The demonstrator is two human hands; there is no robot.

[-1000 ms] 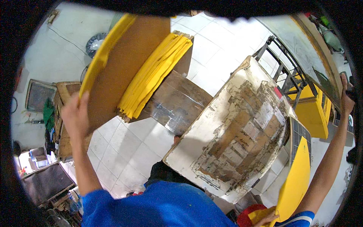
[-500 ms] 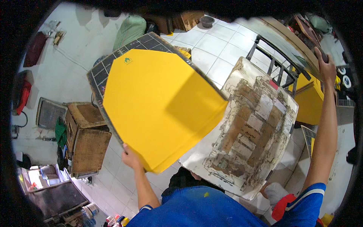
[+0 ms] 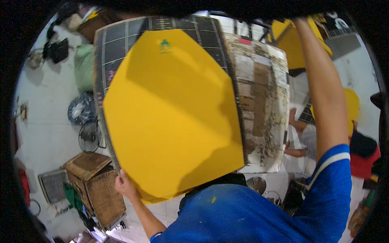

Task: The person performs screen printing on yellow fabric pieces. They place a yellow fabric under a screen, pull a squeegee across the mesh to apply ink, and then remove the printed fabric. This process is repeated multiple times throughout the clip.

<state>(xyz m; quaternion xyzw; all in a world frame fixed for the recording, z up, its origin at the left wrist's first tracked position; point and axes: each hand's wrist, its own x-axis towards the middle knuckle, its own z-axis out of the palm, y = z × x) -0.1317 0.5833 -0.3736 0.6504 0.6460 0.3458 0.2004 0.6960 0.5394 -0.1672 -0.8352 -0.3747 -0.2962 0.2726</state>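
A yellow sheet [image 3: 170, 117] with angled corners and a small green print lies on a dark gridded board [image 3: 115, 42]. My left hand [image 3: 126, 186] grips the board and sheet at their lower-left edge. Beside and partly beneath the board is a worn white platen [image 3: 261, 109] patched with tape and cardboard. My right arm reaches up to the top right, where my right hand [image 3: 300, 21] is mostly lost at the dark rim; whether it holds anything cannot be made out.
Another person [image 3: 304, 139] is low at the right, by another yellow piece [image 3: 348, 103]. Yellow sheets [image 3: 289, 52] stand at upper right. A wooden box [image 3: 105, 194], a fan [image 3: 89, 137] and a green sack [image 3: 84, 69] are on the left, and black frame bars [image 3: 261, 28] stand behind the platen.
The board with the yellow sheet has swung from tilted at the left to lying flatter and more central over the platen's left part. My view has turned, and my right hand has moved toward the top.
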